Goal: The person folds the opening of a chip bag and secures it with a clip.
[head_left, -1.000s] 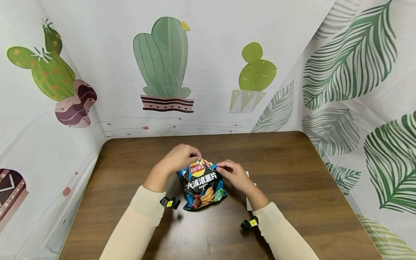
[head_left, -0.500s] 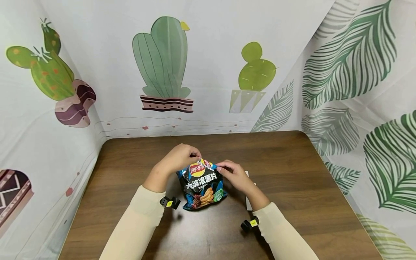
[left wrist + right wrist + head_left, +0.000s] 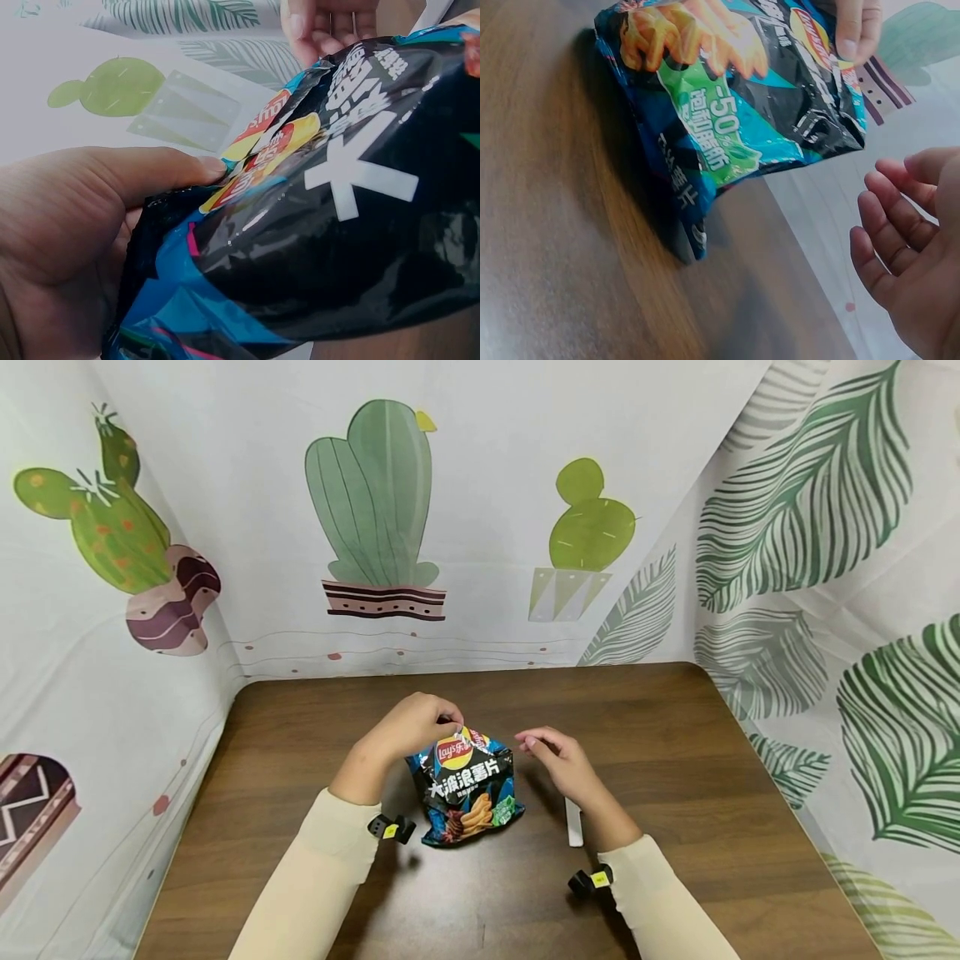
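A black and blue bag of potato chips (image 3: 467,797), with a red and yellow logo near its top, leans back toward the left on the table. My left hand (image 3: 415,727) pinches the bag's top edge; in the left wrist view the thumb (image 3: 176,166) presses on the folded top beside the logo. Just right of the bag, my right hand (image 3: 564,767) is held apart from it with loosely bent fingers. The right wrist view shows a gap between these fingers (image 3: 889,221) and the bag's corner.
A slim white object (image 3: 573,825) lies on the brown wooden table (image 3: 675,793), partly hidden beneath my right hand and forearm. Behind the table hangs a white cloth (image 3: 487,527) printed with cacti and leaves.
My right hand has let go of the bag's upper right corner and drawn away to the right, baring more of the white object. The left hand and the bag stay nearly in place.
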Available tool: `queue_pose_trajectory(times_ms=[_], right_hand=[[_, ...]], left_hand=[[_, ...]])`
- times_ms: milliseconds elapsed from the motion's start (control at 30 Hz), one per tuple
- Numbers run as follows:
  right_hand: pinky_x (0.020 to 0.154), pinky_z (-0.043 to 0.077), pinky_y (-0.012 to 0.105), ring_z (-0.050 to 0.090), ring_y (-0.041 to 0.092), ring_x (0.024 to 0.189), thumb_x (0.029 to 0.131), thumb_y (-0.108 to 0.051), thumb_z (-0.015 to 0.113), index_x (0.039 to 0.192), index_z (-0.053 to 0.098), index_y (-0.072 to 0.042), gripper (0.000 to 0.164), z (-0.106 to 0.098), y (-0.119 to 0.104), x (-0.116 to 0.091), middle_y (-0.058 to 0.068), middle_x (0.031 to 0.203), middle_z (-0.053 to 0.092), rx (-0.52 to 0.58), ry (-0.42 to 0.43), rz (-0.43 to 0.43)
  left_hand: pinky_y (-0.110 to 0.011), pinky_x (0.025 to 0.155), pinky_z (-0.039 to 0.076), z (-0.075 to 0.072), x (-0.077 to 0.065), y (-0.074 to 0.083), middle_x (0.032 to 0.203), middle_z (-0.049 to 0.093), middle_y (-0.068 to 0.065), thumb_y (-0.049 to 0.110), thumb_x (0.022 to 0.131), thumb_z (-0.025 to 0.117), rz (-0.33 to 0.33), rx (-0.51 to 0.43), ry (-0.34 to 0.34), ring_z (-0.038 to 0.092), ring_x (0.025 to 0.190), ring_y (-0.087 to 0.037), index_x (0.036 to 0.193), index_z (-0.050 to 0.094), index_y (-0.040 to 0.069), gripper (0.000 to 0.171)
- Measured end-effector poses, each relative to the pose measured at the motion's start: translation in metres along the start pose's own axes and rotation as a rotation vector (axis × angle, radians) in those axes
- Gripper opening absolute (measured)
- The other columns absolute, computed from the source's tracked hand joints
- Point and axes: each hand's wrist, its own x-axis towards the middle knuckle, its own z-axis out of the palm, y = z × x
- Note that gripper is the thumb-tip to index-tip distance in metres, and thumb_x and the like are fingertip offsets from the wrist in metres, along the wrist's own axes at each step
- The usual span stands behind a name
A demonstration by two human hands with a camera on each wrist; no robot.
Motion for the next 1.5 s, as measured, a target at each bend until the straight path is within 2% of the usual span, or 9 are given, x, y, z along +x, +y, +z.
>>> queue_pose_trajectory(times_ms=[100, 300, 533, 600, 800, 1033, 1167, 1333, 1500], right_hand=[[0.092, 0.052, 0.019, 0.066, 0.017, 0.103, 0.105, -0.016, 0.054, 0.12, 0.067, 0.005, 0.029, -0.004, -0.001, -0.003, 0.03, 0.115, 0.066, 0.012, 0.019, 0.016], [0.092, 0.054, 0.023, 0.066, 0.031, 0.106, 0.105, -0.016, 0.056, 0.119, 0.069, 0.001, 0.026, -0.013, 0.002, -0.008, 0.023, 0.115, 0.068, -0.006, 0.046, 0.032], [0.088, 0.053, 0.018, 0.068, 0.023, 0.102, 0.102, -0.014, 0.059, 0.116, 0.07, 0.003, 0.024, -0.021, 0.007, -0.013, 0.003, 0.106, 0.071, -0.014, 0.08, 0.025], [0.087, 0.054, 0.017, 0.069, 0.021, 0.1, 0.102, -0.012, 0.06, 0.115, 0.07, 0.003, 0.022, -0.023, 0.009, -0.014, 0.002, 0.105, 0.071, -0.012, 0.086, 0.011], [0.083, 0.052, 0.016, 0.065, 0.005, 0.094, 0.101, -0.01, 0.061, 0.114, 0.071, 0.0, 0.019, -0.029, 0.012, -0.019, 0.015, 0.104, 0.07, -0.051, 0.104, 0.004], [0.075, 0.049, 0.016, 0.062, 0.004, 0.092, 0.101, -0.009, 0.06, 0.117, 0.069, 0.006, 0.024, -0.035, 0.015, -0.025, 0.027, 0.11, 0.068, -0.103, 0.102, 0.032], [0.07, 0.049, 0.018, 0.059, 0.001, 0.085, 0.1, -0.003, 0.06, 0.116, 0.068, 0.008, 0.021, -0.036, 0.003, -0.029, 0.031, 0.109, 0.067, -0.121, 0.097, 0.047], [0.064, 0.049, 0.021, 0.055, 0.003, 0.073, 0.097, 0.001, 0.061, 0.114, 0.068, 0.009, 0.02, -0.037, -0.019, -0.034, 0.031, 0.102, 0.066, -0.159, 0.088, 0.072], [0.067, 0.049, 0.02, 0.057, 0.005, 0.075, 0.096, 0.0, 0.063, 0.114, 0.068, 0.01, 0.021, -0.038, -0.005, -0.036, 0.027, 0.101, 0.069, -0.194, 0.106, 0.083]], left_hand=[[-0.03, 0.074, 0.049, 0.0, 0.0, -0.001, 0.095, 0.075, 0.003, 0.022, 0.1, 0.062, -0.001, -0.004, -0.001, 0.057, 0.075, -0.009, 0.102, 0.078, 0.015, 0.017], [-0.031, 0.076, 0.05, 0.0, 0.001, -0.001, 0.097, 0.076, 0.002, 0.022, 0.1, 0.062, -0.002, 0.001, 0.001, 0.058, 0.077, -0.01, 0.103, 0.078, 0.015, 0.017], [-0.032, 0.079, 0.052, 0.001, 0.001, 0.0, 0.098, 0.076, 0.002, 0.023, 0.1, 0.063, -0.012, -0.006, 0.002, 0.061, 0.081, -0.01, 0.103, 0.078, 0.015, 0.017], [-0.032, 0.079, 0.053, 0.001, 0.001, 0.001, 0.098, 0.076, 0.002, 0.023, 0.1, 0.063, -0.014, -0.01, 0.003, 0.061, 0.081, -0.01, 0.103, 0.077, 0.015, 0.017], [-0.032, 0.078, 0.052, 0.001, 0.002, 0.001, 0.098, 0.076, 0.002, 0.023, 0.1, 0.063, -0.021, -0.007, 0.002, 0.06, 0.081, -0.011, 0.104, 0.077, 0.015, 0.017], [-0.031, 0.077, 0.052, 0.001, 0.002, 0.001, 0.097, 0.076, 0.002, 0.023, 0.1, 0.063, -0.013, -0.002, 0.001, 0.06, 0.08, -0.01, 0.103, 0.078, 0.014, 0.017], [-0.031, 0.076, 0.052, 0.001, 0.001, 0.001, 0.096, 0.075, 0.002, 0.022, 0.1, 0.063, -0.006, -0.005, 0.002, 0.059, 0.079, -0.01, 0.102, 0.077, 0.014, 0.017], [-0.031, 0.076, 0.051, 0.0, 0.001, 0.002, 0.095, 0.075, 0.002, 0.022, 0.1, 0.063, -0.011, -0.007, 0.004, 0.059, 0.078, -0.011, 0.102, 0.077, 0.014, 0.016], [-0.031, 0.076, 0.051, 0.0, 0.001, 0.002, 0.095, 0.075, 0.003, 0.022, 0.1, 0.063, -0.01, -0.002, -0.001, 0.059, 0.079, -0.011, 0.102, 0.077, 0.015, 0.016]])
